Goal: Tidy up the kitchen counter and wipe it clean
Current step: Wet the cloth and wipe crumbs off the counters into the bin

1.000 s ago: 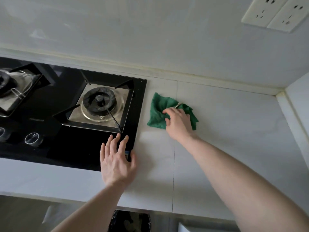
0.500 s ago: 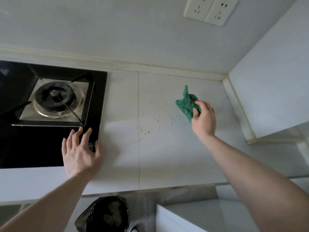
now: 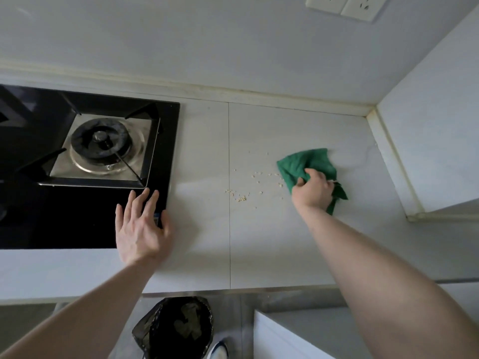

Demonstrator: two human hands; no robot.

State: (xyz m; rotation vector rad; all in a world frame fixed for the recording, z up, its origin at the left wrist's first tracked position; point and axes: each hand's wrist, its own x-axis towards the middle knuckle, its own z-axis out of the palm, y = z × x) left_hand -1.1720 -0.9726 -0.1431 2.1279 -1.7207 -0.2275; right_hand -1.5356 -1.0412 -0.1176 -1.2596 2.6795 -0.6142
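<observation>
Nearest the viewer, below the front edge of the counter (image 3: 202, 260), stands a bin lined with a black bag (image 3: 176, 330). Both bare forearms reach up from the lower corners over that edge. The left hand (image 3: 141, 229) lies flat, palm down, fingers straight and slightly spread — fingertips on the black glass of the gas hob (image 3: 85, 161), heel on the counter just beside the hob's right front corner; it holds nothing. Right of the hob, well apart from it, the right hand (image 3: 315, 190) bunches a green cloth (image 3: 307, 161) in curled fingers and presses it to the counter. Pale crumbs (image 3: 242, 198) lie scattered between hob and cloth — nearer the cloth. Farther back, a double wall socket (image 3: 343, 6) sits high above the cloth. No legible writing appears.
</observation>
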